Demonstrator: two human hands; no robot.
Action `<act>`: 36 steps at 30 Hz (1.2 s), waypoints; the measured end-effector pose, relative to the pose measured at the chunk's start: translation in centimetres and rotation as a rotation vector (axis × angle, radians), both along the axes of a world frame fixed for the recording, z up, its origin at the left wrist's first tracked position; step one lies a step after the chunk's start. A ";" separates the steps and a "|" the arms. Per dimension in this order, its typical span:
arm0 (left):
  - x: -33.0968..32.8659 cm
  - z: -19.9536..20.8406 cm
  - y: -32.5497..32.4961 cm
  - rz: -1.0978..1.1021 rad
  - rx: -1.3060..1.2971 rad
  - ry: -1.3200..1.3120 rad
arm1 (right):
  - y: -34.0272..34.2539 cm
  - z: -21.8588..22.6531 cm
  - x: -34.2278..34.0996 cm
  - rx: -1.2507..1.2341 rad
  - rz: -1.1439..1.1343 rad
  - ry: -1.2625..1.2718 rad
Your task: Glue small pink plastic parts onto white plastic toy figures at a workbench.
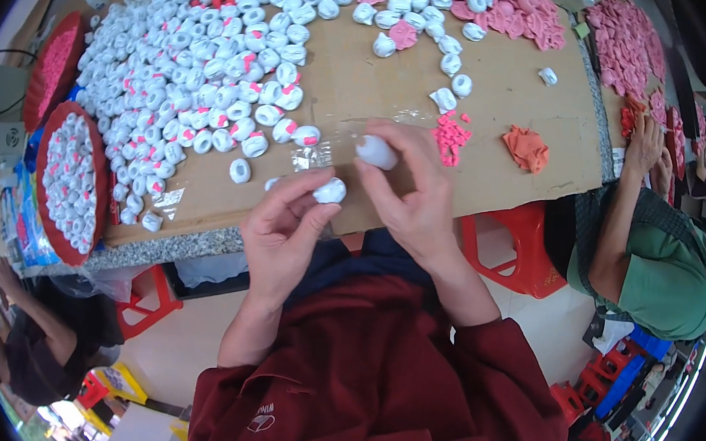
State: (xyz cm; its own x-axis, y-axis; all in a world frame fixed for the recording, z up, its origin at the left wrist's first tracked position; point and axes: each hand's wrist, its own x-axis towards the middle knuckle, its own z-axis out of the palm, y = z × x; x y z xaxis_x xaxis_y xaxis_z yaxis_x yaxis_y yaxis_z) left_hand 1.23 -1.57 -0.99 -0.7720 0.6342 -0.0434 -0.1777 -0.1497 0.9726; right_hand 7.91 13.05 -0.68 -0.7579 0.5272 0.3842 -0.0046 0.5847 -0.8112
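In my left hand (292, 224) I had a small white piece (330, 190) pinched between thumb and fingertips, just above the near edge of the brown cardboard (507, 91). It was rounded and glossy, with faint greyish marks across the face turned up to me. My right hand (411, 184) gripped a smooth white bottle-like thing (377, 153), plain and blunt-ended, between thumb and forefinger; it was near the small piece, a little higher and to the right, the two apart. To the left spread a crowd of similar white pieces (189, 80), many with a dark oval opening and some with a bright pink patch. Beyond my right hand lay a little heap of pink bits (451, 138).

My fingers covered the lower side of the small piece, so I could not tell whether it bore any pink. Much of the bottle-like thing was out of sight inside my right grip, and its tip was too blurred to make out. Another white piece (271, 183) showed only partly behind my left fingers. The crowd of pieces was cut off at the top.
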 end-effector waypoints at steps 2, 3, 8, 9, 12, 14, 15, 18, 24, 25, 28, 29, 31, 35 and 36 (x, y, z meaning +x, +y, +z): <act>-1.4 -0.8 0.3 -0.014 -0.006 0.125 | -0.5 -1.0 -0.4 -0.077 -0.024 -0.013; -2.3 -1.0 0.6 -0.005 -0.023 0.258 | -0.7 -1.1 -0.3 -0.139 -0.041 -0.028; -4.0 -1.1 1.6 0.044 0.060 0.312 | -0.2 0.7 1.8 -0.143 -0.124 -0.030; -3.9 -1.1 1.6 0.030 0.066 0.319 | 0.3 1.0 2.8 -0.107 -0.178 -0.050; -2.5 -0.8 0.9 -0.012 0.088 0.215 | 2.3 1.6 5.7 -0.102 -0.297 -0.128; -1.2 -0.6 0.2 -0.081 0.117 0.025 | 3.7 1.4 6.8 0.027 -0.301 -0.274; -0.5 -0.5 0.2 -0.085 0.114 0.023 | 4.1 1.3 6.7 0.023 -0.305 -0.276; 1.1 -0.3 0.6 -0.195 0.149 -0.192 | 4.9 1.2 6.4 0.145 -0.234 -0.257; 1.6 -0.2 1.2 -0.225 0.098 -0.265 | 5.4 0.4 6.4 0.184 -0.205 -0.326; 1.7 -0.2 1.4 -0.220 0.089 -0.261 | 5.6 0.1 6.3 0.210 -0.210 -0.304; 2.0 0.1 2.1 -0.172 0.084 -0.261 | 5.6 -0.2 6.3 0.266 -0.243 -0.254; 2.1 0.2 2.2 -0.173 0.082 -0.292 | 5.6 -0.4 6.2 0.304 -0.270 -0.228; 2.4 0.3 2.5 -0.166 0.074 -0.320 | 5.3 -0.8 6.1 0.295 -0.270 -0.220; 2.3 0.0 2.5 -0.148 0.044 -0.314 | 5.3 -0.6 5.9 0.192 -0.266 -0.226; 2.2 -0.1 2.4 -0.153 0.030 -0.340 | 5.2 -0.4 5.9 0.189 -0.262 -0.225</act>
